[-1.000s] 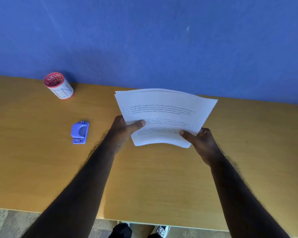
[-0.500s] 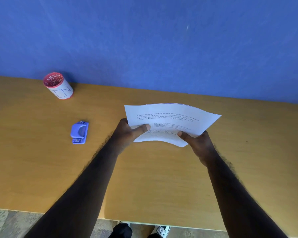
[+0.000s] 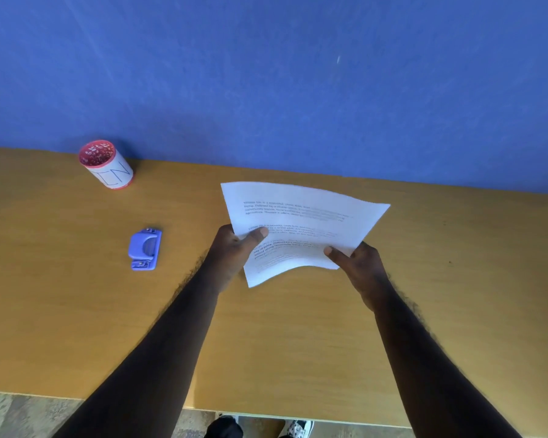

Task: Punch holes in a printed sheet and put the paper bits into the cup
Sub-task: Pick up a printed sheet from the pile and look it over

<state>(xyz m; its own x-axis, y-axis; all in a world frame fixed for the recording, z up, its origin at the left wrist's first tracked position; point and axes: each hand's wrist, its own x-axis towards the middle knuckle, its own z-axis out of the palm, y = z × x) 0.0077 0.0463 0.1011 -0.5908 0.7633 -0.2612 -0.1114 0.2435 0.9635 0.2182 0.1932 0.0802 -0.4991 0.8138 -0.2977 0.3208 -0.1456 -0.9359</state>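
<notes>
So the printed sheet [image 3: 301,229] is being held up off the table [image 3: 298,343] by both hands, pinched along its near edge. The left hand [image 3: 234,251] is clamped on the near-left part, thumb on top over the text, and the right hand [image 3: 358,263] is gripped on the near-right corner the same way. A two-sided hold like that is probably used because thin paper flops otherwise. Even so, a soft wave is seen across it, with the near edge bowed and the far corners drooping a bit. It might be more than one sheet, can't be told from here.

Nothing looks punched yet. The hole punch [image 3: 144,249] is left lying flat well out to the left of the left hand, untouched. It's a small, rounded thing in glossy lilac plastic, with little metal bits at both ends.

The cup [image 3: 106,164] is parked further out, left and beyond the punch, near the blue wall [image 3: 266,74]. It's a red cylinder wrapped in a white label, and pale flecks are visible inside.
</notes>
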